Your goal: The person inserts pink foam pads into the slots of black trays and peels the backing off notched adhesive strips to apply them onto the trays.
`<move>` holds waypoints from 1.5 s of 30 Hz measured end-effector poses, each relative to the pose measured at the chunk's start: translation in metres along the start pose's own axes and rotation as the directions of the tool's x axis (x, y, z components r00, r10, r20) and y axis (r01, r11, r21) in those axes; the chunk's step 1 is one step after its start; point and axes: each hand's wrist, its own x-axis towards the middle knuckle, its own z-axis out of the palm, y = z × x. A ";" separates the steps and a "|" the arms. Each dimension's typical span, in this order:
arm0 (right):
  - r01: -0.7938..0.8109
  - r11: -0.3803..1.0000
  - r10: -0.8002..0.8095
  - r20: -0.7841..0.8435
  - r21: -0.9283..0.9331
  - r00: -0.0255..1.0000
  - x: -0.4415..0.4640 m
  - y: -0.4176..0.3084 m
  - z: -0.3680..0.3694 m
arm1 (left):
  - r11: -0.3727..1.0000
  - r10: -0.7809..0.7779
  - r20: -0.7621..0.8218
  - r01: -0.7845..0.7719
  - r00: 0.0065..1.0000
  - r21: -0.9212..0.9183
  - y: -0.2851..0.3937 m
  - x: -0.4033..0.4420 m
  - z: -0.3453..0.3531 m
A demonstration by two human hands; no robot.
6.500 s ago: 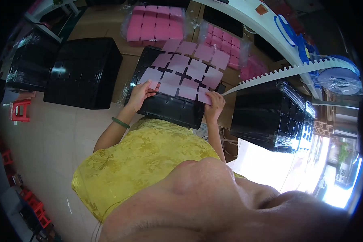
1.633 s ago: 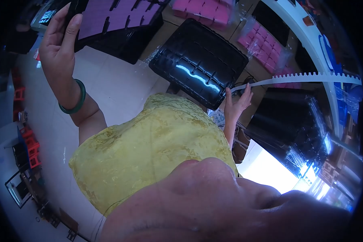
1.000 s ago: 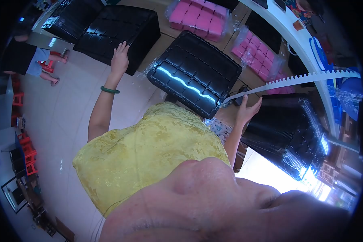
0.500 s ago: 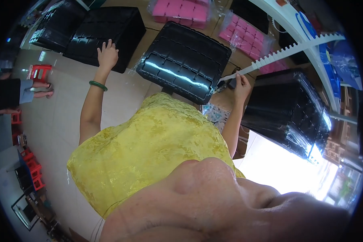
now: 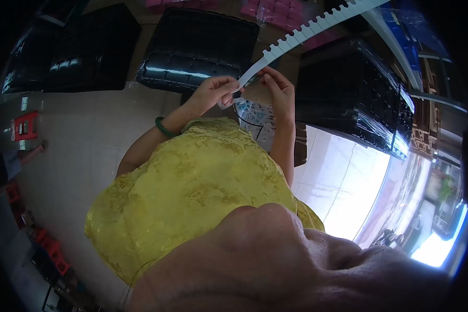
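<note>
A white toothed strip [image 5: 296, 39] runs from the upper right down to my hands. My left hand [image 5: 216, 93], with a green bangle at the wrist, is closed on the strip's lower end. My right hand [image 5: 280, 91] is beside the strip with fingers pressed together; a small dark thing shows at its fingertips, too small to name. Just beyond my hands is a black plastic tray [image 5: 197, 47], its ridged face catching a bright streak of light.
Black tray stacks stand at the left [image 5: 93, 52] and, wrapped in clear film, at the right [image 5: 348, 93]. Pink sheets [image 5: 275, 13] lie at the back. A patterned cloth [image 5: 257, 117] hangs below my hands. A red stool [image 5: 25, 126] and part of a person are at far left.
The purple sheet and its tray left the work spot, showing another black tray. My left hand came back from the left stack and took the strip's end. The view has shifted.
</note>
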 end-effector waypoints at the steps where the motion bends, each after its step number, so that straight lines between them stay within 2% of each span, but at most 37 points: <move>1: -0.024 0.989 0.019 0.042 0.143 0.999 0.004 0.001 0.000 | 0.998 -0.023 0.003 0.023 1.000 -0.057 -0.004 -0.006 0.003; 4: -0.144 0.836 0.033 0.212 0.530 0.977 0.014 0.015 0.007 | 0.976 -0.050 0.015 0.052 0.999 -0.212 -0.012 -0.028 0.021; 7: -0.254 0.675 -0.147 0.463 0.693 0.874 0.016 0.030 0.006 | 0.956 -0.065 0.015 0.066 0.998 -0.287 -0.025 -0.041 0.024; 11: -0.366 0.616 -0.187 0.581 0.697 0.792 0.013 0.033 0.009 | 0.926 -0.065 0.066 0.085 0.996 -0.368 -0.033 -0.056 0.025; 12: -0.298 0.658 -0.222 0.556 0.692 0.801 0.010 0.026 0.013 | 0.921 -0.065 0.067 0.086 0.996 -0.380 -0.033 -0.059 0.026; 15: -0.294 0.663 -0.268 0.584 0.689 0.766 0.008 0.022 0.011 | 0.914 -0.067 0.064 0.087 0.996 -0.395 -0.029 -0.064 0.028; 19: -0.275 0.753 -0.198 0.605 0.598 0.772 0.003 0.014 0.009 | 0.925 -0.073 0.018 0.074 0.997 -0.374 -0.026 -0.070 0.027; 22: -0.203 0.836 -0.078 0.478 0.509 0.875 -0.004 0.004 0.009 | 0.955 -0.021 -0.022 0.013 1.000 -0.295 -0.025 -0.073 0.021; 25: -0.080 0.987 0.037 0.296 0.137 0.955 0.000 0.007 0.002 | 0.999 0.033 -0.110 -0.037 0.993 -0.028 -0.014 -0.078 0.024; 28: -0.049 0.997 0.068 0.341 -0.065 0.938 0.012 0.009 0.007 | 0.998 0.051 -0.143 -0.046 0.988 0.037 -0.015 -0.079 0.026; 31: -0.034 0.999 0.021 0.376 0.028 0.926 0.015 0.006 0.009 | 0.973 0.121 -0.294 -0.055 0.948 0.222 -0.021 -0.080 0.020; 34: -0.050 0.998 0.056 0.256 -0.028 0.965 0.012 -0.006 0.001 | 0.947 0.259 -0.419 -0.144 0.871 0.287 -0.023 -0.084 0.007; 35: -0.044 0.998 0.057 0.269 -0.052 0.962 0.018 -0.001 -0.005 | 0.944 0.267 -0.433 -0.144 0.861 0.296 -0.020 -0.087 0.000; 37: -0.041 0.960 0.124 0.288 -0.277 0.949 0.022 -0.002 0.000 | 0.940 0.281 -0.468 -0.143 0.838 0.310 -0.015 -0.091 -0.007; 40: 0.079 0.812 0.162 0.355 -0.578 0.921 0.036 0.032 0.013 | 0.948 0.275 -0.484 -0.149 0.831 0.283 -0.011 -0.092 -0.010; 45: 0.242 0.607 0.149 0.407 -0.757 0.901 0.061 0.089 0.032 | 0.952 0.279 -0.489 -0.170 0.827 0.255 -0.010 -0.089 -0.014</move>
